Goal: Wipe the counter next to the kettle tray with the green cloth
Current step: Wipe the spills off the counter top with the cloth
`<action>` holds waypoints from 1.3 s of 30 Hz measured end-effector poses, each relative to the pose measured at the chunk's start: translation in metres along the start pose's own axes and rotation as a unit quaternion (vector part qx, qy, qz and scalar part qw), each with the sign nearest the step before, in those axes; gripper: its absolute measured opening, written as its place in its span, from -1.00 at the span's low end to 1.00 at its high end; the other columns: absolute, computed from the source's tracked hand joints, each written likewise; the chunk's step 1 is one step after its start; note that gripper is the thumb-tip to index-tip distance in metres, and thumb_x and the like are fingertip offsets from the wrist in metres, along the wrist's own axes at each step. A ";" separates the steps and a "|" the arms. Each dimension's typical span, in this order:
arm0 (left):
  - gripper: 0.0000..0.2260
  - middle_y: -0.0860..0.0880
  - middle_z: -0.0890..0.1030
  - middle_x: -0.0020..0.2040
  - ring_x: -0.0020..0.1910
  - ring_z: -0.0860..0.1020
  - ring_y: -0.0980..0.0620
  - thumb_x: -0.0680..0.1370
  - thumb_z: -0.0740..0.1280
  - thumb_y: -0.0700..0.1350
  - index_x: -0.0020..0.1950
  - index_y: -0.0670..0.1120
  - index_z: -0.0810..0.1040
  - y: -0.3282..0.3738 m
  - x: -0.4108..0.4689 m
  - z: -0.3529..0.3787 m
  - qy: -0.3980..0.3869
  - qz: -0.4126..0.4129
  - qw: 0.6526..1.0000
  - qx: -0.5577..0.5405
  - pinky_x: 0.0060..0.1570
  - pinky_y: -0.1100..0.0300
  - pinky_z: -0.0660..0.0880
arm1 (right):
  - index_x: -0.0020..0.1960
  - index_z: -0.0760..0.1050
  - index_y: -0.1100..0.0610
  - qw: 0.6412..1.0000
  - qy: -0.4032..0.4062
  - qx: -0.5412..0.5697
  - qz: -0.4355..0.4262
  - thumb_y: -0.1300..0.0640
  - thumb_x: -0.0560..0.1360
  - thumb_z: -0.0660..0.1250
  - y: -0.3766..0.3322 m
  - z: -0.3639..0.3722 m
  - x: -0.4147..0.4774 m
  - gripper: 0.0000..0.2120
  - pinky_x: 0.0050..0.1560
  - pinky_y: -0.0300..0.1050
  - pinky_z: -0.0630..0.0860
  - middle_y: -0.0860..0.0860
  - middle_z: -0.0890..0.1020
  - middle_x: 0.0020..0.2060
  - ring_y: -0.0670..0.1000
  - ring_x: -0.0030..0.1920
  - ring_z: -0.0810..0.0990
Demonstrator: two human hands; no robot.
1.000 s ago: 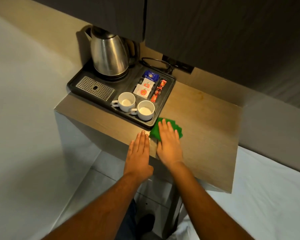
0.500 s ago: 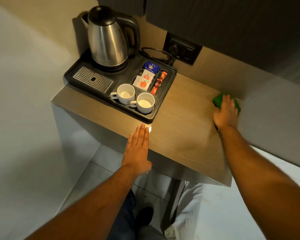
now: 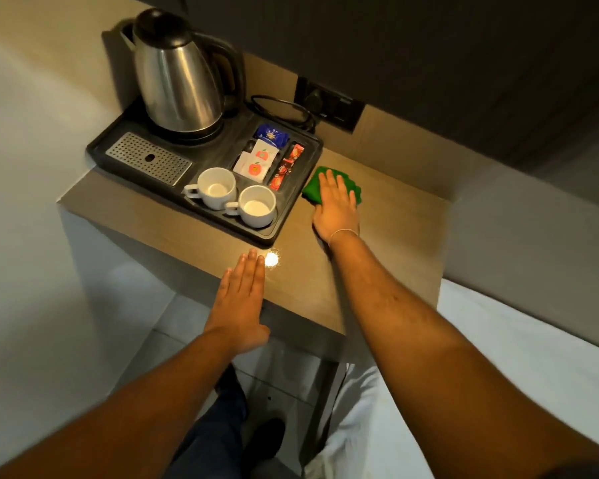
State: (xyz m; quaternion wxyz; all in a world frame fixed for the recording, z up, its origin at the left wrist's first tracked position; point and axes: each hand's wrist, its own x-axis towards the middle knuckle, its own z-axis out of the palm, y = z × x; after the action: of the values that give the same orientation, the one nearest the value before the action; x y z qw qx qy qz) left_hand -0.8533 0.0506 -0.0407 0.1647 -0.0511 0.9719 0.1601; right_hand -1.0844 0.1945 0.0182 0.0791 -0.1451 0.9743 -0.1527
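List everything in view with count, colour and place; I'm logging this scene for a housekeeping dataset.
kettle: 1, steel and black, tray's back
tray: 1, black, counter's left
drip grate: 1, silver, tray's left
cups: 2, white, tray's front
sachets: several, white, blue, red, tray's right compartments
cloth: 1, green, beside tray
counter: 1, wood
socket: 1, black, wall
left hand: flat, counter's front edge
right hand: flat on cloth
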 end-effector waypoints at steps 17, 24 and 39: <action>0.32 -0.17 -0.47 0.70 0.68 -0.44 -0.18 0.38 0.52 0.10 0.62 -0.11 -0.55 0.012 0.000 -0.006 0.003 -0.006 1.000 0.002 0.67 -0.18 -0.30 | 0.73 0.05 -0.03 1.000 0.030 0.001 -0.001 0.19 0.56 0.27 0.012 0.056 -0.151 -0.20 0.70 0.20 -0.05 -0.05 0.12 0.72 0.05 0.74 0.01; 0.31 -0.12 -0.49 0.69 0.68 -0.46 -0.13 0.41 0.51 0.12 0.60 -0.08 -0.59 0.004 0.001 -0.003 -0.003 0.001 1.000 0.007 0.68 -0.15 -0.30 | 0.75 0.00 0.04 0.999 0.018 -0.005 0.038 0.25 0.65 0.17 0.075 -0.016 -0.014 -0.28 0.72 0.25 -0.05 0.02 0.02 0.74 0.10 0.75 -0.07; 0.33 -0.15 -0.41 0.72 0.70 -0.41 -0.15 0.34 0.55 0.12 0.66 -0.13 -0.47 0.006 0.001 0.000 0.011 0.002 1.000 -0.009 0.67 -0.17 -0.30 | 0.74 0.03 -0.05 0.999 0.023 0.021 -0.037 0.21 0.52 0.22 -0.012 0.076 -0.203 -0.17 0.69 0.22 -0.01 -0.09 0.06 0.73 0.03 0.74 0.00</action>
State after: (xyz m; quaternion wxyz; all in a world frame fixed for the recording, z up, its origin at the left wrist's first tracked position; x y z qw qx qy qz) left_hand -0.8557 0.0561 -0.0389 0.1535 -0.0528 0.9722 0.1687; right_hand -0.8747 0.2246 -0.0270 0.0539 -0.1755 0.9664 -0.1797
